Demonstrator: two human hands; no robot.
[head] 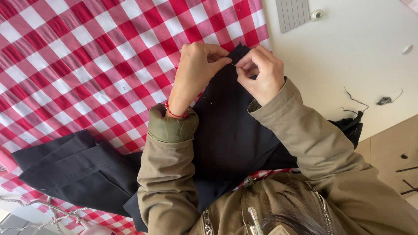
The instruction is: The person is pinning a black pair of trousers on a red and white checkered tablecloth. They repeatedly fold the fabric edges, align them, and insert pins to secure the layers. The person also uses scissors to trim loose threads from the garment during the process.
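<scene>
Khaki sleeves (183,174) reach up over dark cloth (230,130) on the red-checked surface (78,56). Left hand (196,72) pinches the cloth's top edge, fingers together. Right hand (261,72) has fingers clamped on a thin pin (234,65) lying roughly sideways, pointing at the left fingertips. The cloth is matte and smooth, with two short pale stitches showing.

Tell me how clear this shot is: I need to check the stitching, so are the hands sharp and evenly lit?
Head view: soft, even daylight, no glare; left hand and right hand are fairly sharp on the dark fabric, whose weave is lost in blackness; the needle barely shows; hair at the bottom is blurred.
</scene>
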